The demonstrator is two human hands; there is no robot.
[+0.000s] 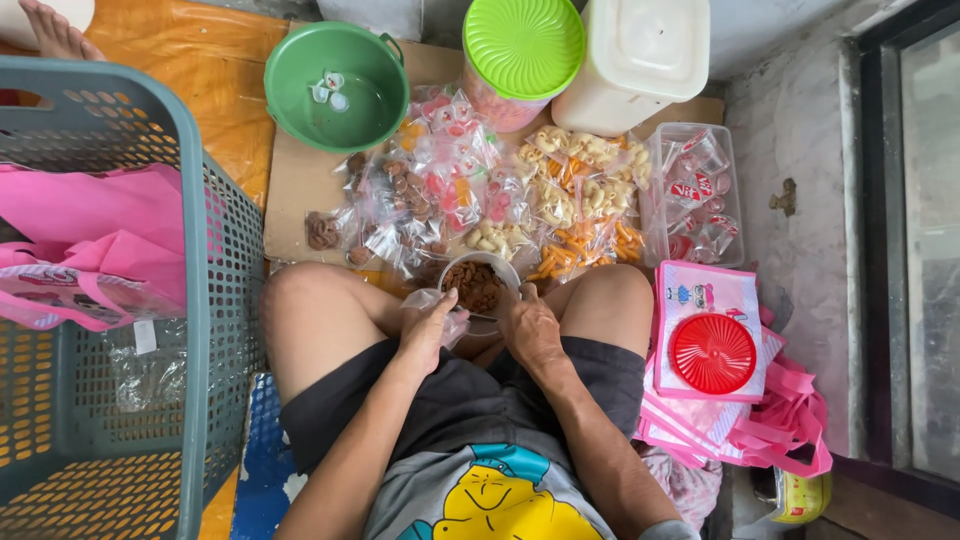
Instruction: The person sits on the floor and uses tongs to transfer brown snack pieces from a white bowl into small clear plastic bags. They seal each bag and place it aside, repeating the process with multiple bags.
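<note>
Item: snack bagging, seated on floor. L hand (428, 328) pinches a small clear plastic bag (436, 305) by its mouth, fingers closed on the film, just beside the bowl rim. R hand (530, 328) closed round the near rim of a small clear bowl of brown round snacks (476, 284), which sits between the knees, directly ahead of both hands; what else the R fingers grip, cannot tell. Beyond the hands: heap of filled clear snack packets, brown, pink, yellow, orange (490, 200); green plastic basin (336, 86) farther, to the L; red round lid (712, 352) on a pink box, to the R. Handling note (judgement): keep bag mouth wide and close to rim, tip small portions, steady bowl w/ R hand to avoid spill onto lap.
</note>
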